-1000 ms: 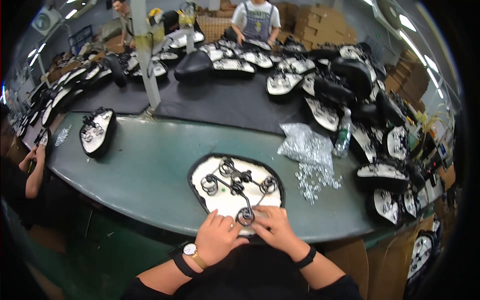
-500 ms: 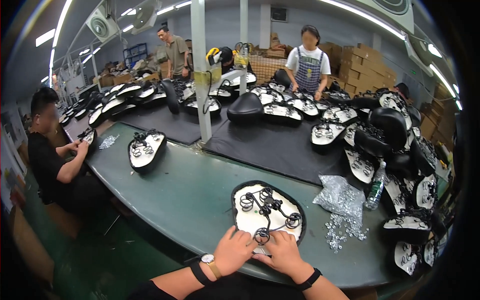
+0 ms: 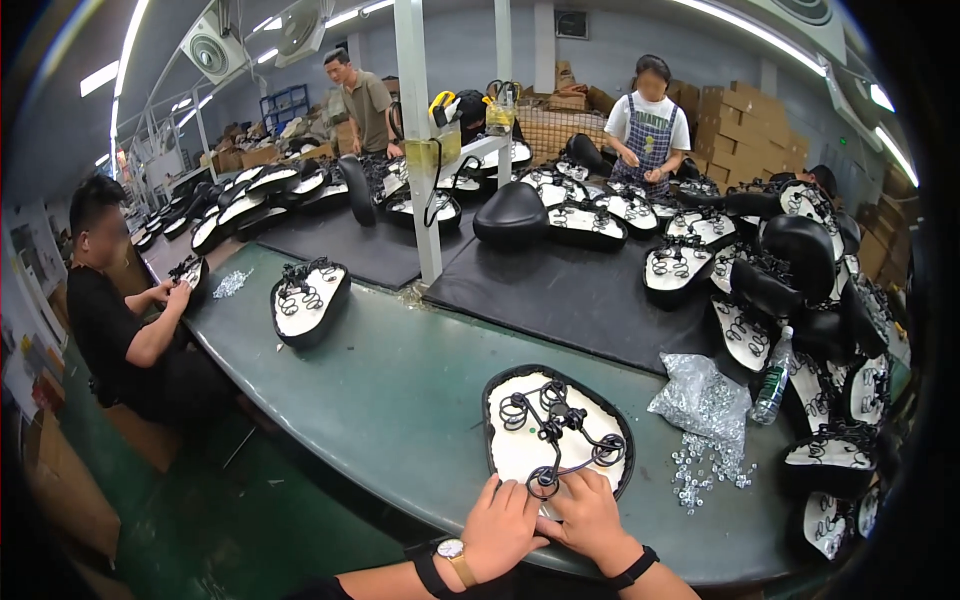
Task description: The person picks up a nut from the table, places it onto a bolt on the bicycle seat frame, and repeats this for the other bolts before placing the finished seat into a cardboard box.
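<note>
An upturned bicycle saddle (image 3: 512, 452) lies on the green table before me, its white underside up and its black rim around it. A black wire frame with coil springs (image 3: 558, 425) sits on that underside. My left hand (image 3: 503, 525) grips the near end of the saddle, its fingers bent over the rim. Opposite it, my right hand (image 3: 592, 518) is closed at the same end, fingers against the nearest coil. My thumbs meet low between the hands. Whether a small part is pinched there is hidden by my fingers.
Right of the saddle are loose small metal nuts (image 3: 697, 475), a clear bag of nuts (image 3: 702, 395) and a plastic bottle (image 3: 773, 380). Saddles (image 3: 745, 335) are heaped at the right. Another saddle (image 3: 308, 305) lies left, near a seated co-worker (image 3: 125, 300). A post (image 3: 425, 200) rises beyond.
The whole view has shifted, so things appear further right and slightly lower. My left fingers have moved a little on the saddle's near end. The co-worker in the apron has raised both hands.
</note>
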`<state>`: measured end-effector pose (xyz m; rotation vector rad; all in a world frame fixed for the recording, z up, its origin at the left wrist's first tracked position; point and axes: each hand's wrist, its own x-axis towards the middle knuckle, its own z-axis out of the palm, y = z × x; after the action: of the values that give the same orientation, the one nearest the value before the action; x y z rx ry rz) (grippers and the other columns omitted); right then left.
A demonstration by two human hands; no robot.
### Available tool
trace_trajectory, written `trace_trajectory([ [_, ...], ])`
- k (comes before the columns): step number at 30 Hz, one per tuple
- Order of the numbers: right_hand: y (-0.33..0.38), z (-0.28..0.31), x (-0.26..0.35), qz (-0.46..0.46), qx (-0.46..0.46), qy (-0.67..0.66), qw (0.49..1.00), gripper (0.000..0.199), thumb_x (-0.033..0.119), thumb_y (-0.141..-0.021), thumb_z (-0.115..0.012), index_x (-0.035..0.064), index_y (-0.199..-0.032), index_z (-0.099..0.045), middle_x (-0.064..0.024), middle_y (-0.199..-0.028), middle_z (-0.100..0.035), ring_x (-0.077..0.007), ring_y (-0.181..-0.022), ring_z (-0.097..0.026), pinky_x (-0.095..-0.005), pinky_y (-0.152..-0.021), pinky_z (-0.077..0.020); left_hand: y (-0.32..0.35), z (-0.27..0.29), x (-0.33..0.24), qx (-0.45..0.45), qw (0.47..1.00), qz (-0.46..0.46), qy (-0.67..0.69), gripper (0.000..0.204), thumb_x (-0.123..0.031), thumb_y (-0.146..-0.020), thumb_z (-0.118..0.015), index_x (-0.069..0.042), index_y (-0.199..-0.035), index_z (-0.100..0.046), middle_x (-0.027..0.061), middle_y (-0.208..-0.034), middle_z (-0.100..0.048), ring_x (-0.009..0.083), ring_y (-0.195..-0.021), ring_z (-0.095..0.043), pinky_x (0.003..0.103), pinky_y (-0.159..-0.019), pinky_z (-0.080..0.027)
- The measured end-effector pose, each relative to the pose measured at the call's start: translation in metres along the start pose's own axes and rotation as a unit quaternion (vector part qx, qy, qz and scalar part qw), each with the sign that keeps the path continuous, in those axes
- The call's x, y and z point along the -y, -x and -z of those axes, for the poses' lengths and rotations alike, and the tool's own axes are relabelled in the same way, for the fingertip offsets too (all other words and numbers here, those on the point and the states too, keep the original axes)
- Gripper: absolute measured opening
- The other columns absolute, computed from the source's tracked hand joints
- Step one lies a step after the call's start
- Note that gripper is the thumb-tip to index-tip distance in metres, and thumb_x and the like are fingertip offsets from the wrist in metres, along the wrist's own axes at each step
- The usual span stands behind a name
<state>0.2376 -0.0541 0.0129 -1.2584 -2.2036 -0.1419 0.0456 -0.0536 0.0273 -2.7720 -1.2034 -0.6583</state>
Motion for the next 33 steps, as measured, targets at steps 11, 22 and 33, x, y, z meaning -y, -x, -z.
trace_trajectory([
  [11,0.007,-0.003,0.001,-0.012,-0.042,-0.037,0.998,0.041,0.043,-0.074,-0.084,0.0093,-0.095,-0.076,-0.0106,-0.124,-0.068,-0.0312,-0.113,-0.061,-0.0442,-0.092,-0.0478,0.003,-0.02,0.004,-0.037,0.999,0.025,0.018,0.069,-0.035,-0.066,-0.087,-0.008,-0.125,-0.063,0.0121,-0.113,-0.058,0.0289,-0.115,-0.059,0.055,-0.114,-0.04],
  [22,0.0,0.001,0.0,-0.013,-0.039,-0.083,0.996,0.04,0.036,-0.072,-0.085,0.0095,-0.101,-0.077,-0.0086,-0.118,-0.068,-0.0305,-0.11,-0.061,-0.0428,-0.091,-0.0498,0.004,-0.018,0.003,-0.026,0.996,0.053,0.073,0.074,-0.029,-0.069,-0.086,-0.001,-0.132,-0.059,0.0176,-0.118,-0.058,0.0343,-0.123,-0.056,0.057,-0.119,-0.035],
  [33,0.009,-0.001,-0.005,-0.02,-0.04,-0.091,0.995,0.052,0.041,-0.07,-0.089,0.0134,-0.112,-0.077,-0.0098,-0.131,-0.065,-0.0321,-0.122,-0.058,-0.0461,-0.101,-0.0451,0.007,-0.016,0.012,-0.011,0.993,0.024,0.116,0.082,-0.022,-0.071,-0.087,0.003,-0.141,-0.053,0.0213,-0.131,-0.057,0.0371,-0.127,-0.056,0.061,-0.117,-0.037],
])
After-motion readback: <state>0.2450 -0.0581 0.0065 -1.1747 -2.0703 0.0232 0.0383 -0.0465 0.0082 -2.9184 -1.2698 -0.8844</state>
